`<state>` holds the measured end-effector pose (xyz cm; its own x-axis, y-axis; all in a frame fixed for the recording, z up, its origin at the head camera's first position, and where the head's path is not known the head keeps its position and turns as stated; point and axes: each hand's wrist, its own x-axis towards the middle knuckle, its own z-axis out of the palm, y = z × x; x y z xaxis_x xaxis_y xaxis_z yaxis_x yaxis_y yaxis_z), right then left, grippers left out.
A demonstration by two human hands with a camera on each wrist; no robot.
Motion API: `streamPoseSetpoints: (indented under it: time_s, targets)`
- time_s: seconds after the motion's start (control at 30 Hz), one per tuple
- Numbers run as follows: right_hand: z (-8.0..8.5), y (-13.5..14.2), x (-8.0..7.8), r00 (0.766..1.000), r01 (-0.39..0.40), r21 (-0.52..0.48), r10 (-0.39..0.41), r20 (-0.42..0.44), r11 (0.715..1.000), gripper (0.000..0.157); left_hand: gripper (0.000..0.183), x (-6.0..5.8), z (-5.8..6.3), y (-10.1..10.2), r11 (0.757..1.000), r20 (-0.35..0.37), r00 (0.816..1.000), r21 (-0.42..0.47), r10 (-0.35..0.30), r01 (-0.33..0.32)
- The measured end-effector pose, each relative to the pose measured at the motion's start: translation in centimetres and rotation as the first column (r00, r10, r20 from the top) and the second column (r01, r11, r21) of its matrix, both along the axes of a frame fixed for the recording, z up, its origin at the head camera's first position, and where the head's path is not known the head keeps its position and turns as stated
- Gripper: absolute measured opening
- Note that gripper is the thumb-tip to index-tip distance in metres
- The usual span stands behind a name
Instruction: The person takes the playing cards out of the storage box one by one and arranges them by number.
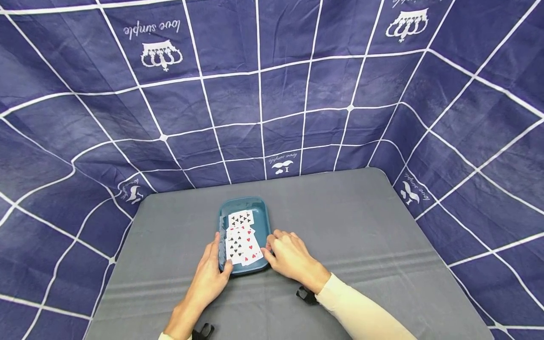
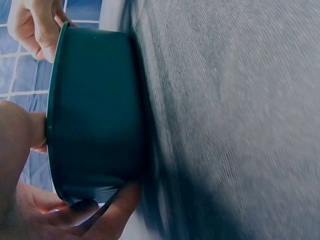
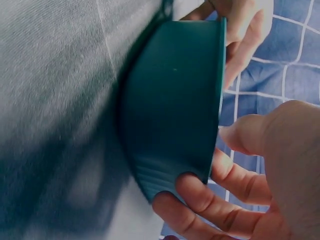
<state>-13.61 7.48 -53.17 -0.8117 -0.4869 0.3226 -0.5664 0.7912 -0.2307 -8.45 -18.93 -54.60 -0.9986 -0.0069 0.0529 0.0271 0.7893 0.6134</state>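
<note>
A teal plastic tray (image 1: pixel 251 269) stands on the grey table, long side pointing away from me. Face-up playing cards (image 1: pixel 236 245) lie overlapping inside it, with black clubs at the far end and spades and red hearts nearer. My left hand (image 1: pixel 211 277) grips the tray's near left side, its thumb over the rim and its fingers along the outer wall. At the near right side my right hand (image 1: pixel 290 254) pinches the rim. In the right wrist view its fingers (image 3: pixel 192 192) lie against the outside wall and the thumb sits at the rim.
The grey cloth-covered table (image 1: pixel 340 212) extends on all sides of the tray. Blue curtains (image 1: pixel 229 104) with white grid lines hang behind it and at both sides. A black wrist mount (image 1: pixel 307 295) shows under the right wrist.
</note>
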Motion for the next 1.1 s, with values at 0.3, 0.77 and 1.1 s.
streamPoseSetpoints:
  time_s: [0.3,0.77,1.1]
  targets:
    - [0.7,2.3,0.1,0.992,0.065,-0.002,-0.064,0.110,0.998,0.035,0.095,-0.2,-0.4,2.1,0.997,0.011,0.997,0.037,-0.074,0.073]
    - [2.5,4.8,-0.5,0.969,0.094,0.042,-0.101,0.224,0.995,0.027,0.098,-0.2,-0.5,4.4,0.989,0.024,0.991,0.076,-0.131,0.129]
    - [4.2,3.2,-2.6,0.995,0.019,0.171,-0.035,0.093,0.985,0.029,0.116,-0.5,-0.8,3.3,0.970,0.098,0.978,0.177,-0.185,0.166]
